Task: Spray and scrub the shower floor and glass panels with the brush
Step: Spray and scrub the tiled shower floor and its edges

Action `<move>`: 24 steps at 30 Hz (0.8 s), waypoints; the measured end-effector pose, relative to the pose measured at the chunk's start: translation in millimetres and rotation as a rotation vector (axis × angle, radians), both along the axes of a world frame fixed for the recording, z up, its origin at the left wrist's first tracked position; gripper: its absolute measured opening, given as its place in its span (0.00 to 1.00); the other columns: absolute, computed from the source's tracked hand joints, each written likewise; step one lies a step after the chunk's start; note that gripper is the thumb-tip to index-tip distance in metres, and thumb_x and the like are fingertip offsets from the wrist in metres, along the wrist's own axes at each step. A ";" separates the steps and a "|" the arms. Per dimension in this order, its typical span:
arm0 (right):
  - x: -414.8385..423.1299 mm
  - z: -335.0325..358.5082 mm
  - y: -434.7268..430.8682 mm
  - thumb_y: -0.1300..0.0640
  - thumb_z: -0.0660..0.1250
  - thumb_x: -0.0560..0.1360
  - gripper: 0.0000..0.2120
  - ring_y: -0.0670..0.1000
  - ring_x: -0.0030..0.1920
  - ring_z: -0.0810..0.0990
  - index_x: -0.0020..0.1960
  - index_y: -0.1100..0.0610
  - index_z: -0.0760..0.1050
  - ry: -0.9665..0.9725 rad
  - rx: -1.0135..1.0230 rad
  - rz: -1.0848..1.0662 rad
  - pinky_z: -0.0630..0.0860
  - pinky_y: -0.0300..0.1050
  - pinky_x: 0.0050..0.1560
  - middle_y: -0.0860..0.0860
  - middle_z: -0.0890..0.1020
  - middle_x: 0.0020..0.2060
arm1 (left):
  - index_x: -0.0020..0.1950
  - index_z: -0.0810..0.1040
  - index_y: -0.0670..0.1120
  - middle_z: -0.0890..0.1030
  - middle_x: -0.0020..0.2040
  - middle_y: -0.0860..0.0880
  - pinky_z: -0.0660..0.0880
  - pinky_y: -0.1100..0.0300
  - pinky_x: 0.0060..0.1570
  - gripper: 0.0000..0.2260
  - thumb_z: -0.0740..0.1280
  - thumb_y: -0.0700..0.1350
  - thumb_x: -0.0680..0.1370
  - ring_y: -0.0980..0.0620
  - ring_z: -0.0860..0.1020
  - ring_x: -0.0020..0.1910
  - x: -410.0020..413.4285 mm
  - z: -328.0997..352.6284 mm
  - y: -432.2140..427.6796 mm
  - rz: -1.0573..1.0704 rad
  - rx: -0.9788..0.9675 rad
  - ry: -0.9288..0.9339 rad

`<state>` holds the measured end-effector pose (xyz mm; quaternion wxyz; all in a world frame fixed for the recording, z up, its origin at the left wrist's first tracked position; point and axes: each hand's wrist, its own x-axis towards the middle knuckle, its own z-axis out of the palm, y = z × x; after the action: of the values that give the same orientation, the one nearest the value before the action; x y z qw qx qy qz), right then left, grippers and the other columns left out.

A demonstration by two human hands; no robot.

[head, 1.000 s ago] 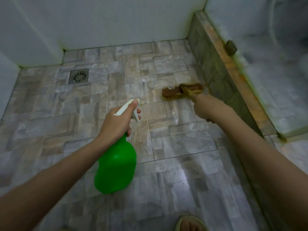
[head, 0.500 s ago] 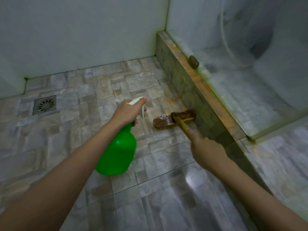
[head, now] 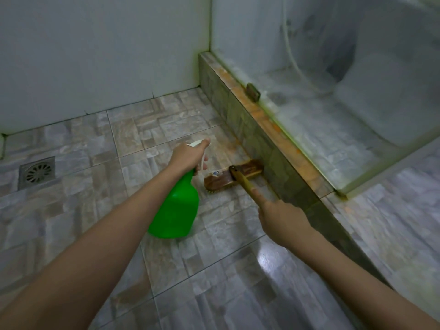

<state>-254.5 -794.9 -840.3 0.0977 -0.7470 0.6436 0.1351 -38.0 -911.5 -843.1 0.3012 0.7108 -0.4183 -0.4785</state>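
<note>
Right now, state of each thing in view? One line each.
spray bottle, held tilted, nozzle pointing away.
left hand, grips the spray bottle's neck.
brush, bristles on the floor, one end at the curb.
right hand, grips the brush handle, forefinger along it.
drain, grate in place.

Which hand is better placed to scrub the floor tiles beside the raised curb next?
Right. The right hand grips the brush by its handle, and the brush head lies on the floor beside the curb. The left hand holds the green spray bottle.

dim greenish light, glare on wet floor (head: 266, 260), edges warped
</note>
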 end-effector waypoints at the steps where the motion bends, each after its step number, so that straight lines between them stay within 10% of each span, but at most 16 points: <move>1: 0.1 0.4 0.0 0.58 0.53 0.82 0.34 0.49 0.27 0.66 0.78 0.43 0.36 0.005 0.007 -0.004 0.60 0.43 0.25 0.49 0.67 0.32 | 0.51 0.82 0.36 0.84 0.37 0.43 0.69 0.66 0.20 0.24 0.66 0.58 0.80 0.55 0.74 0.19 -1.5 -1.1 0.2 -0.007 0.004 0.028; 18: 11.1 -5.8 -33.6 0.57 0.52 0.82 0.30 0.52 0.31 0.71 0.78 0.41 0.42 -0.106 0.025 -0.020 0.69 0.45 0.32 0.51 0.72 0.36 | 0.45 0.83 0.40 0.81 0.30 0.48 0.69 0.66 0.20 0.22 0.66 0.60 0.79 0.54 0.73 0.18 12.2 16.9 1.5 0.041 -0.116 -0.073; 24: 59.4 -11.2 -133.5 0.60 0.52 0.81 0.35 0.56 0.35 0.75 0.75 0.32 0.38 -0.202 -0.005 0.095 0.74 0.48 0.35 0.58 0.78 0.46 | 0.52 0.84 0.41 0.86 0.46 0.40 0.74 0.60 0.27 0.25 0.65 0.63 0.78 0.52 0.76 0.21 50.6 13.4 -3.7 0.147 -0.170 -0.095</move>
<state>-195.1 -928.4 -851.5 0.1536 -0.7869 0.5945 0.0618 12.6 -915.2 -829.7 0.3746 0.7333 -0.4179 -0.3838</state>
